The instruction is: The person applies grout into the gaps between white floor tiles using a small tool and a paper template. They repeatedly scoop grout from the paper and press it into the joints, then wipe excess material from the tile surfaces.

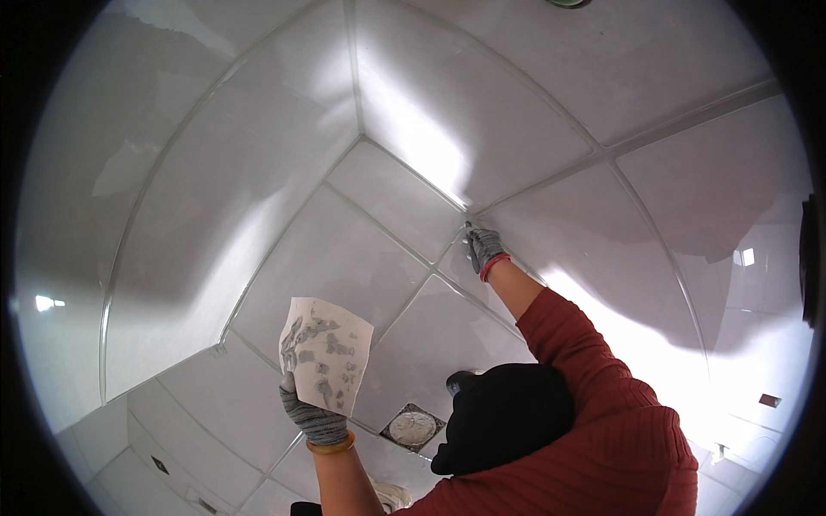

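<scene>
My left hand, in a grey glove with a yellowish band at the wrist, grips the lower edge of a white sheet. Grey smears and blobs of paste cover much of that sheet. Stretched forward, my right hand wears a grey glove with a red cuff. Its fingers are closed at the joint where the floor tiles meet the right-hand wall. A small dark tip shows at the fingers, too small to name.
A square floor drain with a pale round middle lies near my black-clad knee. The left wall and right wall meet in a corner ahead. Grey joints run between large glossy tiles, with bright light reflected on them.
</scene>
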### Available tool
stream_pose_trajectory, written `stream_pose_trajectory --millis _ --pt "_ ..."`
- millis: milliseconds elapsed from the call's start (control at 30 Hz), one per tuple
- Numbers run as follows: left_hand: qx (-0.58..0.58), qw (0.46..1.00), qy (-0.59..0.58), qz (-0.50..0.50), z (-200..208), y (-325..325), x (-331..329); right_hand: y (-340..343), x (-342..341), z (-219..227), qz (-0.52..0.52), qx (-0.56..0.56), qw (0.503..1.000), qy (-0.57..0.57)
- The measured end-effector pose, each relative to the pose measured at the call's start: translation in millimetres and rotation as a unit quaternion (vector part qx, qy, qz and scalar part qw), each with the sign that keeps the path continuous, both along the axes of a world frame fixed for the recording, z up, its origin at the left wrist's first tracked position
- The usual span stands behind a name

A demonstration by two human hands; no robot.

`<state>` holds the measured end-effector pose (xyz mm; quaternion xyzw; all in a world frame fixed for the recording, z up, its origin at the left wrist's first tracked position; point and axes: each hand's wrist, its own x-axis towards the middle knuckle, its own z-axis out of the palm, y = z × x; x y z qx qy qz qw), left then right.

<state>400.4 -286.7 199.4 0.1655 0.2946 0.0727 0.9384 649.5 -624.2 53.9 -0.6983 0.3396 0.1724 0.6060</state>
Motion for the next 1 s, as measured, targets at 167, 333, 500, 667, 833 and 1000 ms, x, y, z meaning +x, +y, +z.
stream_pose_trajectory --millis 167,333,500,667,833,1000 --pt "0.010 1.000 -0.001 -0.004 2.6 -3.0 2.2 3.0 0.0 4.9 -0.052 0.018 0.998 -0.011" --pt "0.006 1.000 -0.021 -0.014 4.7 -5.7 5.1 1.6 7.8 2.4 -0.073 0.040 0.996 -0.016" --pt "0.001 1.000 -0.004 -0.006 6.5 -8.1 8.2 -4.2 17.2 9.7 -0.048 0.072 0.996 0.029" --pt "-0.012 1.000 -0.010 -0.011 11.3 -10.6 12.5 -5.5 20.2 20.0 -0.085 0.089 0.990 0.068" --pt "-0.022 0.999 -0.023 -0.014 17.6 -15.2 16.6 -9.2 18.0 7.4 -0.063 0.063 0.992 0.094" --pt "-0.012 1.000 -0.015 -0.004 21.3 -19.0 20.5 -3.9 5.1 6.6 0.051 0.068 0.993 0.080"
